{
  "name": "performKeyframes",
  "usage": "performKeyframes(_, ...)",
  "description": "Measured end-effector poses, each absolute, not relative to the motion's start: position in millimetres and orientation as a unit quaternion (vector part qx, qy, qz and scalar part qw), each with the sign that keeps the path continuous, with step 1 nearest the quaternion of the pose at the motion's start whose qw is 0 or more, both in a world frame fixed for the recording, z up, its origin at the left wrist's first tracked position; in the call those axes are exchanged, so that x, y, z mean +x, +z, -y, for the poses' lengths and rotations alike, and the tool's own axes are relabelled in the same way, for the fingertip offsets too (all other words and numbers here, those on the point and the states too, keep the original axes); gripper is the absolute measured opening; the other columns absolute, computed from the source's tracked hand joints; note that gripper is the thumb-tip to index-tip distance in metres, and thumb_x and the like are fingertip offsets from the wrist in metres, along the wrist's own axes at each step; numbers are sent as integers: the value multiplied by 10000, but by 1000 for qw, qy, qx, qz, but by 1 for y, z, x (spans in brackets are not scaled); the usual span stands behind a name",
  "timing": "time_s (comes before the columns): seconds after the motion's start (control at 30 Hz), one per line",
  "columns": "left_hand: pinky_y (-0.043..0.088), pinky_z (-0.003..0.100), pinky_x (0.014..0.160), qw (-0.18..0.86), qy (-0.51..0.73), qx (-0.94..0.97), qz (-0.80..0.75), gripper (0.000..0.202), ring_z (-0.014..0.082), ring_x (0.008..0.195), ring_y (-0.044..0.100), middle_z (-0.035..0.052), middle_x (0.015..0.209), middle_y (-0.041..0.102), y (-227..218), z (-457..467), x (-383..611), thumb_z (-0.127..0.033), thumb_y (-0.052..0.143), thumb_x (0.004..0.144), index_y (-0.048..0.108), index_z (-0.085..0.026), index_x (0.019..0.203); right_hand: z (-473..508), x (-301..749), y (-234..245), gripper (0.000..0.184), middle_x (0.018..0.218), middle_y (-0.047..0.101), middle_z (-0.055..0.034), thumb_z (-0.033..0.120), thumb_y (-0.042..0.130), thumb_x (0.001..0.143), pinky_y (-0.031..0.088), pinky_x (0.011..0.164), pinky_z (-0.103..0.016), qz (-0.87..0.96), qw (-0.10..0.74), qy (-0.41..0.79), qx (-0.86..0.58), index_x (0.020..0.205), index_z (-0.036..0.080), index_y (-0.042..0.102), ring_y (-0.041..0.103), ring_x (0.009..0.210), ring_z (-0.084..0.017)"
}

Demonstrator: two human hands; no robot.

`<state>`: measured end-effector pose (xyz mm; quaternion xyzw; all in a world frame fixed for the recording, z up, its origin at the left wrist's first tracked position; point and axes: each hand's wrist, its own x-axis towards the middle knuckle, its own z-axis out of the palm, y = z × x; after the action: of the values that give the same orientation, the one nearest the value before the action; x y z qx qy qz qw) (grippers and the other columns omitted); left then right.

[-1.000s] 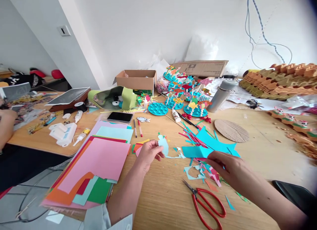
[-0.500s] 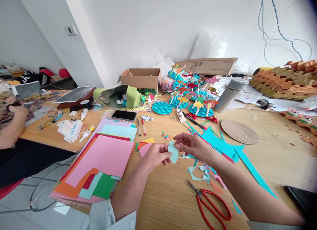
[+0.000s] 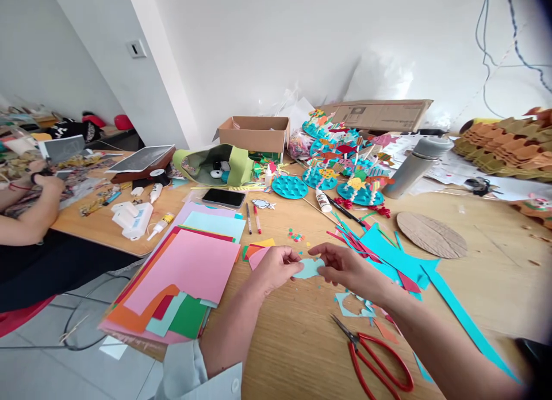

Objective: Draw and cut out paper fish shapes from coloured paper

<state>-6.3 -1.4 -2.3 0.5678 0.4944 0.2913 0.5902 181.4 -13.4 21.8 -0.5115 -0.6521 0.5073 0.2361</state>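
Observation:
A small light-blue paper cut-out (image 3: pixel 309 268) is held flat between both of my hands above the wooden table (image 3: pixel 302 342). My left hand (image 3: pixel 276 269) pinches its left end. My right hand (image 3: pixel 345 266) pinches its right end with thumb and fingers. Just below my right hand lie light-blue paper offcuts (image 3: pixel 353 305) and red-handled scissors (image 3: pixel 375 357), shut. Turquoise paper sheets and coloured strips (image 3: pixel 388 256) lie to the right of my right hand.
A stack of coloured paper sheets (image 3: pixel 181 279) lies at the left. Beyond are a phone (image 3: pixel 223 197), pens (image 3: pixel 252 218), glue bottles, a cardboard box (image 3: pixel 254 134), turquoise paper craft pieces (image 3: pixel 340 170), a metal flask (image 3: pixel 414 165) and a cardboard disc (image 3: pixel 431 234). Another person's arms (image 3: pixel 30 210) work at far left.
My right hand left the scrap pile and came to the cut-out held by my left hand. The cut-out turned from upright to lying flat between both hands. The view shifted.

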Motion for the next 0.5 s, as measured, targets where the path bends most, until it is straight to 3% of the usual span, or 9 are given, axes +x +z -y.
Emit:
performKeyframes(0.27,302,224,488,420,161,746,-491,58,137,535,532,2,588,621,-13,12,-5,-170,596,664,641,-191,635,11,199,23,263,638,560,23,363,539,854,423,514,-247,714,179,408,-540,986,143,591,538,572,-126)
performKeyframes(0.43,296,255,509,338,160,794,-479,156,150,515,509,9,580,621,-15,20,-1,-92,581,630,607,-219,543,-33,152,30,193,728,661,-30,286,518,917,494,556,-253,750,126,356,-543,994,135,610,633,632,-144)
performKeyframes(0.5,289,260,501,334,188,787,-483,172,163,527,511,14,573,614,-16,20,-1,-75,591,607,599,-224,523,-57,121,27,203,883,685,-71,277,529,933,538,666,-299,759,108,332,-549,1028,124,622,655,759,-167)
